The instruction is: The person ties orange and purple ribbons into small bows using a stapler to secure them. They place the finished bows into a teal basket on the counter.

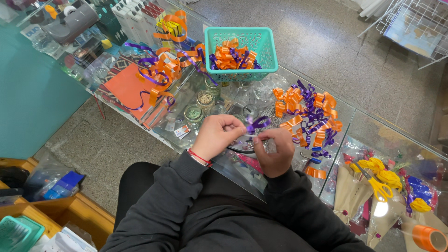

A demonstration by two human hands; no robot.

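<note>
My left hand [215, 136] and my right hand [275, 150] meet over a glass counter [373, 126], both pinching a small purple ribbon bow [257, 124] between their fingertips. A red thread bracelet sits on my left wrist. Just beyond my right hand lies a loose pile of orange and purple ribbon bows [309, 114]. Behind my hands stands a teal plastic basket [242, 52] holding more orange and purple bows.
Curled orange and purple ribbons [161, 70] lie on an orange card at the left. Yellow-handled scissors [375, 184] rest at the right, with an orange ribbon roll [428, 237] at the bottom right. Small jars [193, 113] show under the glass. A tape dispenser [70, 21] sits at the far left.
</note>
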